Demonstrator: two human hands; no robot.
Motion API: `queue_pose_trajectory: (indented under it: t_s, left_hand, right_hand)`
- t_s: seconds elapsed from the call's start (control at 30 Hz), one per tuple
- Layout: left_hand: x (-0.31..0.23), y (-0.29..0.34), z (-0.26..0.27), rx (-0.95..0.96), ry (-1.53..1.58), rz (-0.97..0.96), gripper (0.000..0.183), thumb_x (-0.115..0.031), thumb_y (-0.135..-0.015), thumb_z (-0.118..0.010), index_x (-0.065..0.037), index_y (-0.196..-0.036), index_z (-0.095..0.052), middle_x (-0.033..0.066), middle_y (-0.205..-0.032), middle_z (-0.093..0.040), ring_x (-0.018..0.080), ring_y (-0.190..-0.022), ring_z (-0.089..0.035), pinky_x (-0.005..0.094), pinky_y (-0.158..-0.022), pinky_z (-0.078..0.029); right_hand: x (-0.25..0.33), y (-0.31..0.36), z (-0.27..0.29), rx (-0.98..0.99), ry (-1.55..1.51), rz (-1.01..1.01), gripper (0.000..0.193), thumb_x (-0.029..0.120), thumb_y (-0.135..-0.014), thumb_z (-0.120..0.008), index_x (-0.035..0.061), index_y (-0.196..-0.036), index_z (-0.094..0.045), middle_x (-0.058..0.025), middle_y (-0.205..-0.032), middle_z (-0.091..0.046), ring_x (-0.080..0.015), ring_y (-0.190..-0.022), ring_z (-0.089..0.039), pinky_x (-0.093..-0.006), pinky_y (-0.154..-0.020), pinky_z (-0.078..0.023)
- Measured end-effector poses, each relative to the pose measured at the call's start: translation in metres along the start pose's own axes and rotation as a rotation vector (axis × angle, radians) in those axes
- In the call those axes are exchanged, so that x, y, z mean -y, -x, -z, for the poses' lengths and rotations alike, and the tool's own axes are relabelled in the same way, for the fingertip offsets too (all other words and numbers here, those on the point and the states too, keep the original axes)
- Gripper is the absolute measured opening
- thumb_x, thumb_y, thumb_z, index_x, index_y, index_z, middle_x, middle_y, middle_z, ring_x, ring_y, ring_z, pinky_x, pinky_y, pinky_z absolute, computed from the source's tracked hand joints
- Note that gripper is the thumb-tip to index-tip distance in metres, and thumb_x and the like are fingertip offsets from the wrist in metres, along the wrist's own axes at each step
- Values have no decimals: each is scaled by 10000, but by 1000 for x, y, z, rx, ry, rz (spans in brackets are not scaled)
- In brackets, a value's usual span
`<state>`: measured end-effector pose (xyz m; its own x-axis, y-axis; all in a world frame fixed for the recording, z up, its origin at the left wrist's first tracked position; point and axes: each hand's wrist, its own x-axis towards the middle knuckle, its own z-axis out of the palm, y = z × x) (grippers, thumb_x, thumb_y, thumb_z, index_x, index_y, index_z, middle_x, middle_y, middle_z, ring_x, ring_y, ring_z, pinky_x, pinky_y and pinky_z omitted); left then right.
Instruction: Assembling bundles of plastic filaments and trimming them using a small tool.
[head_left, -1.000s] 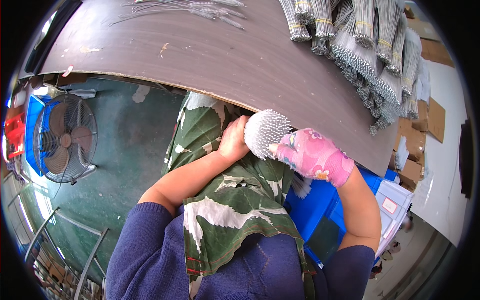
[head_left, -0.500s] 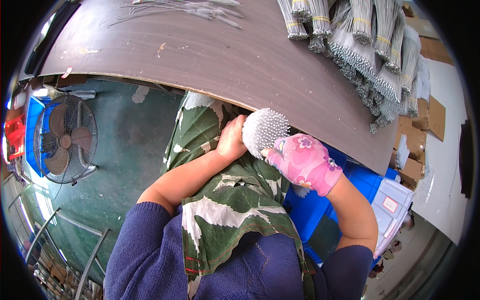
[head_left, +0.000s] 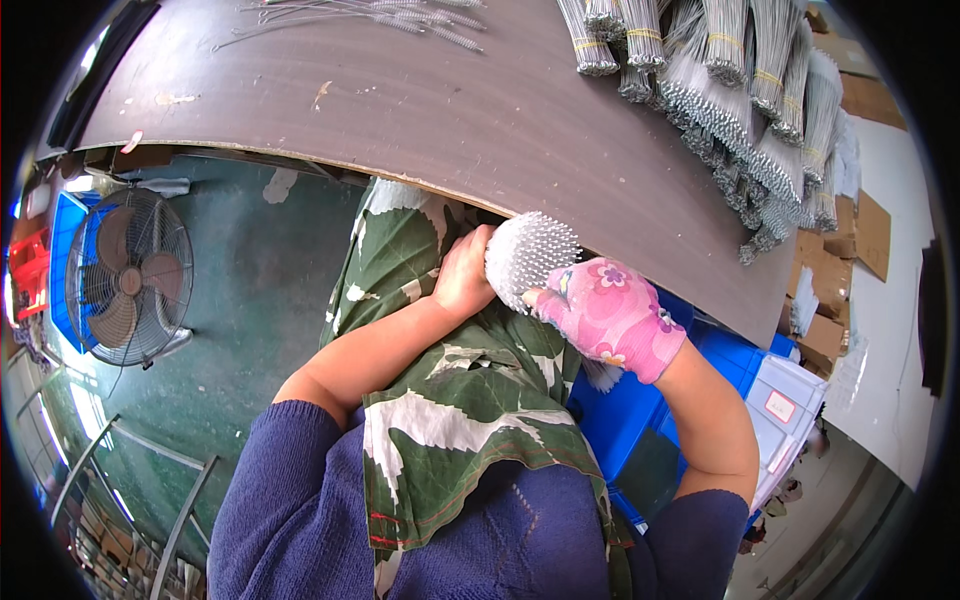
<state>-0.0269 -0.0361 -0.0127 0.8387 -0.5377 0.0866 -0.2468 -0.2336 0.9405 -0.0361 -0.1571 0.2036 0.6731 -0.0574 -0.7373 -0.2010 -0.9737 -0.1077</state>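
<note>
A thick bundle of thin brushes (head_left: 530,258), its many pale tips forming a rounded dome, is held over my lap just below the table edge. My bare left hand (head_left: 465,272) is closed around the bundle's left side, its fingers partly hidden behind it. Against the lower right side of the dome is my right hand (head_left: 608,315), in a pink flowered glove that leaves the fingertips bare; its fingers are curled on the bundle. Pale bristles (head_left: 602,375) stick out beneath the right wrist. The rest of the bundle is hidden by the hands.
On the brown table (head_left: 400,110) lie loose twisted-wire brushes (head_left: 425,22) at the far left and a pile of tied wire bundles (head_left: 745,120) at the far right. Blue bins (head_left: 720,360) stand below right. A fan (head_left: 130,280) stands on the floor to the left.
The bundle's dome has shifted up very slightly, and my gloved right hand has tilted a little with it. Both hands keep their hold.
</note>
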Motion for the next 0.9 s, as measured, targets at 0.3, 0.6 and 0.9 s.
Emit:
queue_pose_trajectory:
  t_s: [0.3,0.6,0.9]
  left_hand:
    - [3,0,-1,18,113,45,427,-149,-688,-710,-28,-1028,-481,205,-943,-575,414,-912,-543,471,-772,-440]
    - [16,-1,-8,51,57,-41,403,-156,-688,-713,-18,-991,-486,218,-933,-587,423,-906,-556,478,-768,-457]
    - [14,0,-1,179,85,50,428,-193,-710,-709,-19,-1038,-496,212,-993,-602,407,-945,-570,450,-793,-471]
  right_hand:
    - [-27,15,5,156,-668,-128,409,400,-899,-534,36,-751,-648,-19,-582,-548,-109,-531,-502,-280,-532,-416]
    - [-42,18,-12,53,-653,-28,409,399,-898,-522,29,-793,-662,-156,-651,-590,-290,-635,-566,-376,-658,-441]
    - [-41,17,-9,-20,-423,115,414,428,-903,-503,60,-809,-667,-176,-690,-596,-344,-712,-586,-415,-689,-449]
